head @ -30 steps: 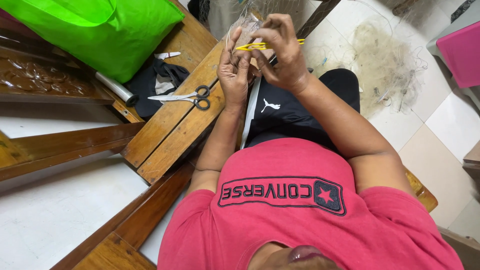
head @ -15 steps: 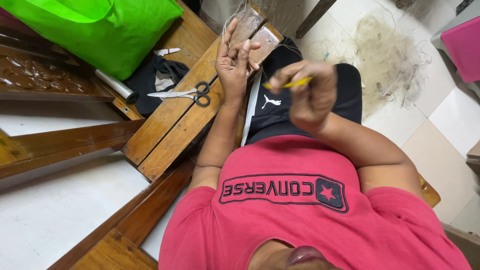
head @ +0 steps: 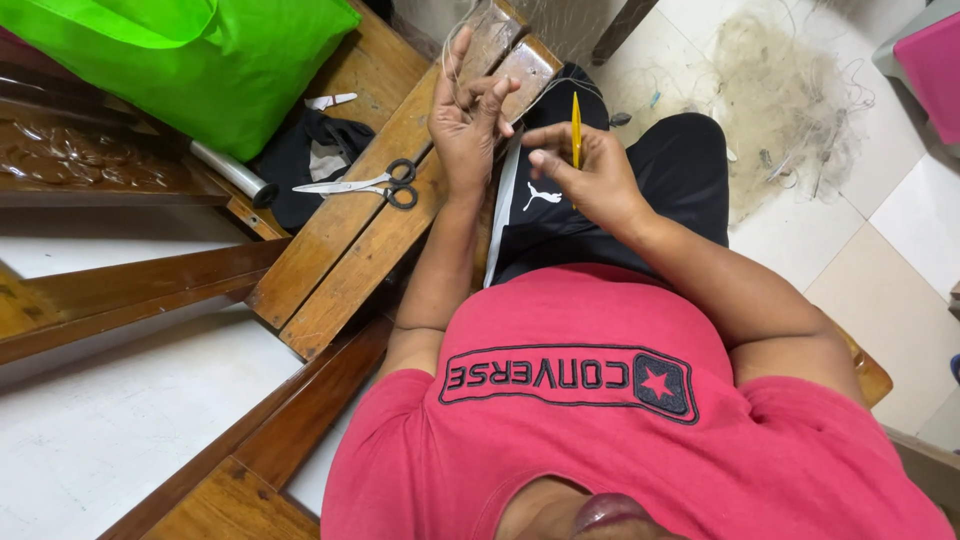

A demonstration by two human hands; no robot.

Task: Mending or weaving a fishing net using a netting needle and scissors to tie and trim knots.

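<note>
The yellow needle [head: 576, 128] stands near upright, pinched between thumb and fingers of the right hand [head: 585, 175]. The hand grips the lower part, so the pointed upper end stays free to pass through mesh. The needle sits above the person's lap, just beside the left hand [head: 465, 125].

The left hand is raised with its fingers spread and partly curled. Thin net line [head: 455, 60] runs over the fingers, which appear to act as a frame that holds the strands apart and taut. Whether any finger pinches the line cannot be told; the strands are too fine.

Both hands work close together over the black shorts [head: 600, 210], well within reach of the body, which keeps the fine line near the eyes.

The left forearm lies along a slatted wooden bench [head: 340, 250]. Scissors [head: 365, 185] rest on the slats, shut, just beside the left wrist, placed for a short reach. Beyond them, a dark cloth [head: 300, 165] lies crumpled, with a small white piece [head: 330, 100] near it. A metal tube [head: 232, 172] lies at the cloth's edge, partly under a bright green bag [head: 190, 60].

On the tiled floor [head: 900, 260], well apart from the hands, a loose heap of pale net [head: 785, 100] is spread out. A pink box [head: 935, 60] stands at the frame's corner.
</note>
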